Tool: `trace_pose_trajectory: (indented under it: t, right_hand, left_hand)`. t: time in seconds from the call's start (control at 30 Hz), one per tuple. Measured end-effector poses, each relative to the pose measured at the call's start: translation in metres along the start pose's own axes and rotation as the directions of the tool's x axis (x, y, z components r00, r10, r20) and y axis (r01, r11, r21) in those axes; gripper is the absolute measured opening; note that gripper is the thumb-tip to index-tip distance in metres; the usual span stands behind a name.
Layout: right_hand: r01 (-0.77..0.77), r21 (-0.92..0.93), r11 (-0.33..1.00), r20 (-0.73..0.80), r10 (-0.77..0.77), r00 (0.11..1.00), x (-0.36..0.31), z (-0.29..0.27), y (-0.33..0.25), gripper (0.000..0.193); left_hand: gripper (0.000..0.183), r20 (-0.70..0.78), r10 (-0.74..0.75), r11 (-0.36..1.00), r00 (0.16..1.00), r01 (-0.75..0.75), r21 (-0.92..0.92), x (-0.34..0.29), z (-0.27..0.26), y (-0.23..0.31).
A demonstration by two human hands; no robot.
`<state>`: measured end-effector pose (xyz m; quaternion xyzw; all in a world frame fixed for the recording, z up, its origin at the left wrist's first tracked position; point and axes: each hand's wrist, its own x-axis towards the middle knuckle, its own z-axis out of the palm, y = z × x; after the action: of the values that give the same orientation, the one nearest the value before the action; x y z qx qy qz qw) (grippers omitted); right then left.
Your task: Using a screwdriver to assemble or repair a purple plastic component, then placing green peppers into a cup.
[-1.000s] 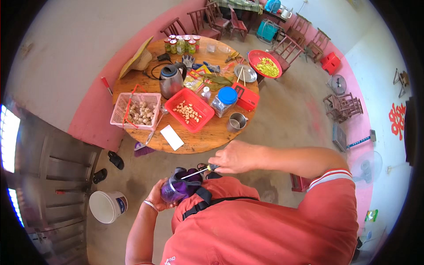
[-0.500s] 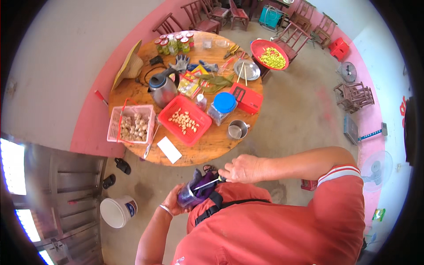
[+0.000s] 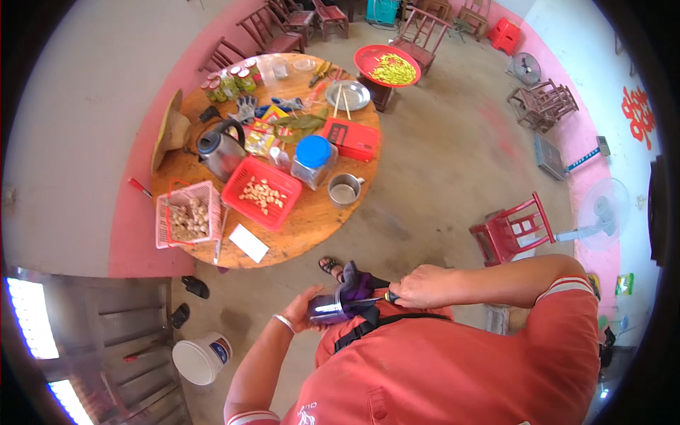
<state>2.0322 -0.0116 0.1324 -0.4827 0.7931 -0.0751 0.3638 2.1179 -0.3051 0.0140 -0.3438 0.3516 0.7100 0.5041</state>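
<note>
My left hand (image 3: 303, 309) is closed round a shiny dark-purple cylinder (image 3: 328, 309), held tilted in front of my waist. A darker, flared purple part (image 3: 358, 283) rises at the cylinder's right end; its exact kind cannot be made out. In my closed right hand (image 3: 427, 286) is a screwdriver (image 3: 391, 297) with a dark and yellow handle. Its thin shaft points left and meets or overlaps the purple thing; the tip is hidden. Beside it, a black strap with a buckle (image 3: 354, 333) crosses my red shirt.
Ahead stands a round wooden table (image 3: 304, 234). It bears a pink basket of bulbs (image 3: 185, 219), a red basket of pale cloves (image 3: 262, 193), a kettle (image 3: 221, 150), a blue-lidded jar (image 3: 312, 161) and a metal mug (image 3: 345, 189). A white bucket (image 3: 202, 359) sits lower left, a red chair (image 3: 510, 230) right.
The view has turned, so the table appears farther left and a red chair shows at right. Both hands keep their hold; the screwdriver now lies more level against the purple thing.
</note>
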Motion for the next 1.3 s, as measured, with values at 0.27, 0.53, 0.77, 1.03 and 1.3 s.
trace_pose_trajectory:
  t: [0.27,0.53,0.77,1.03,1.3]
  right_hand:
    - [0.010,0.435,0.901,0.055,-0.038,0.998,-0.043,0.009,0.040,0.030]
    - [-0.146,-0.097,0.985,-0.372,0.100,0.923,-0.117,-0.017,0.123,0.026]
    - [-0.246,0.142,0.959,-0.145,0.266,0.953,-0.173,-0.007,0.235,0.029]
    - [-0.222,0.690,0.689,0.097,0.216,0.972,-0.197,-0.061,0.348,0.031]
    - [-0.378,0.880,0.288,0.355,0.133,0.926,-0.165,-0.123,0.452,0.021]
  left_hand:
    - [0.051,-0.212,0.268,0.956,0.940,-0.233,0.179,0.029,0.073,0.002]
    - [0.051,-0.006,0.088,0.976,0.996,-0.085,0.201,0.089,0.150,0.079]
    - [0.052,-0.041,-0.062,0.907,0.997,0.074,0.414,0.193,0.261,0.158]
    - [0.061,-0.099,0.144,0.717,0.985,-0.034,0.697,0.246,0.338,0.256]
    - [0.056,0.259,0.674,0.552,0.692,-0.705,0.445,0.330,0.314,0.317]
